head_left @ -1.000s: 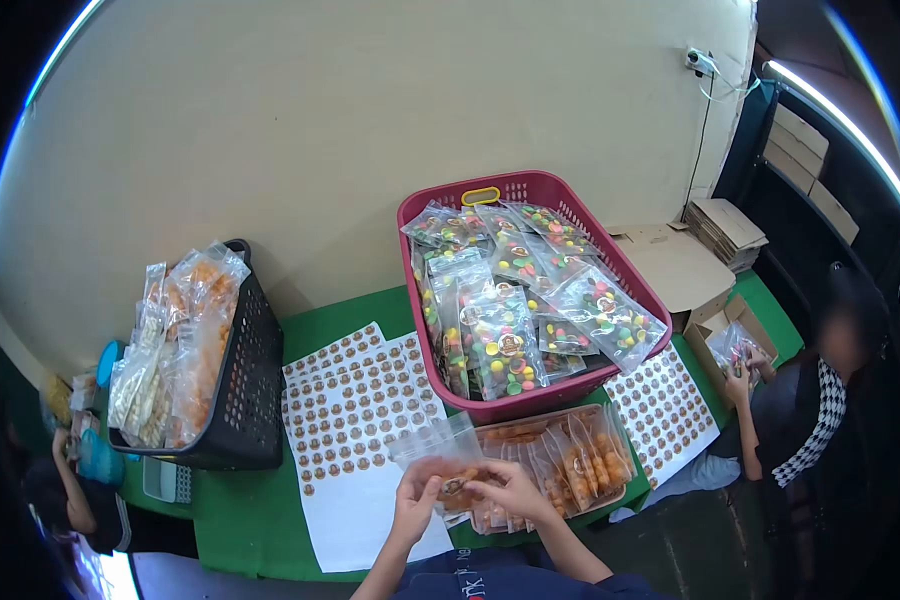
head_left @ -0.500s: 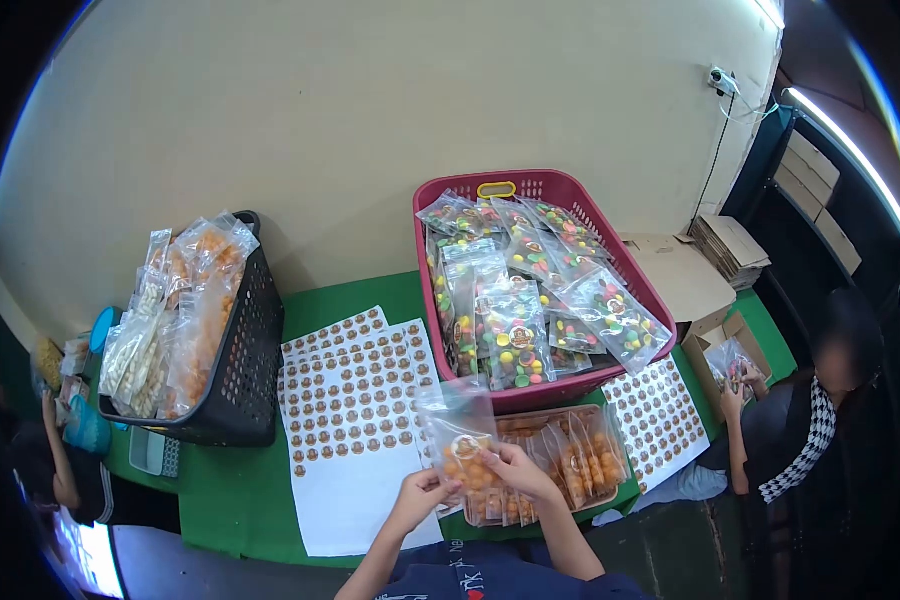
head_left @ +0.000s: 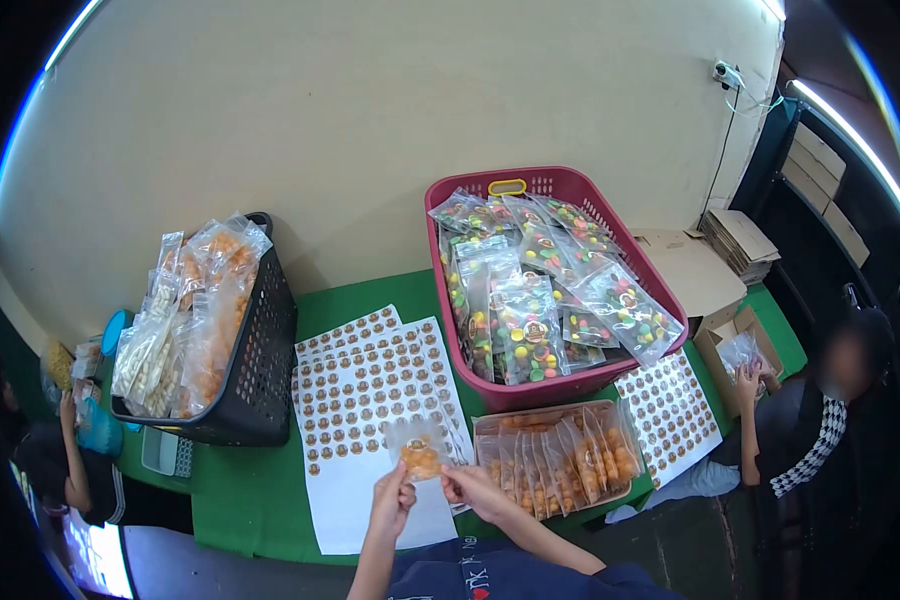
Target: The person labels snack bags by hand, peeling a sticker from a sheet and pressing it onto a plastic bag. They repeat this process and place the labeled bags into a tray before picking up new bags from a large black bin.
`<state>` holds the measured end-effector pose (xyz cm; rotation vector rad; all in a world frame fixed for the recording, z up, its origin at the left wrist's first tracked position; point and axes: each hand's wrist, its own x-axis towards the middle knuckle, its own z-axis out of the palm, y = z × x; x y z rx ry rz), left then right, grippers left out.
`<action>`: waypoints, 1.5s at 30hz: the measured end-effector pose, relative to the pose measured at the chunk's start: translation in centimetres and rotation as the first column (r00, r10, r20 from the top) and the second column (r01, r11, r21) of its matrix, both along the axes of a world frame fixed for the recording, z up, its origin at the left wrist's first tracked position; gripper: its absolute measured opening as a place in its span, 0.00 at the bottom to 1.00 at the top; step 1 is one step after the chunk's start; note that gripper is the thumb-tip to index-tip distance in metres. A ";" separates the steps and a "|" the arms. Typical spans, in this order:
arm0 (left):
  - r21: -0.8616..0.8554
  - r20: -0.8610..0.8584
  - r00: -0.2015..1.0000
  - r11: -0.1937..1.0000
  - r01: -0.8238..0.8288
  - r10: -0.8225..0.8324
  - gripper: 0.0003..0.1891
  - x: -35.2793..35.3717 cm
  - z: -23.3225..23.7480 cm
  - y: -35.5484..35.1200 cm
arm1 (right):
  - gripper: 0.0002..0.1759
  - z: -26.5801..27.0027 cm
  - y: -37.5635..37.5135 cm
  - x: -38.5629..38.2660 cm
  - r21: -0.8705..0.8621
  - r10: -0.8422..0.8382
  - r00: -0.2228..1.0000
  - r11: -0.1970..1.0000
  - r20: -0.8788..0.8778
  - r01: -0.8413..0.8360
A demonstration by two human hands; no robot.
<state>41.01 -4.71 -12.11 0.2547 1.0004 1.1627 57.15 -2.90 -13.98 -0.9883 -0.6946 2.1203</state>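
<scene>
A clear bag of orange snacks point(head_left: 420, 455) with a round label hangs over the sticker sheets. My left hand point(head_left: 394, 500) pinches its lower left corner. The fingers of my right hand point(head_left: 470, 488) close on its lower right side. Beneath and behind it lie white sheets point(head_left: 370, 400) bearing rows of round brown stickers. Just right of my right hand, a shallow tray point(head_left: 625, 490) holds several similar bags standing in a row.
A maroon basket point(head_left: 660, 290) of colourful candy bags stands behind the tray. At left is a black basket point(head_left: 260, 370) with orange and white snack bags. One person point(head_left: 800, 430) handles a bag by a carton point(head_left: 715, 345) at right; another person point(head_left: 65, 460) is at far left.
The bag and both my hands have moved left, away from the tray and over the sticker sheets. My hands now hold the bag by opposite lower sides. The view has shifted slightly.
</scene>
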 end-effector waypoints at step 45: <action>0.087 -0.456 0.741 0.804 0.588 -0.493 0.12 0.5 -0.3 -0.5 | 0.18 1.4 2.1 2.1 0.287 -0.005 0.999 0.958 0.048 -0.009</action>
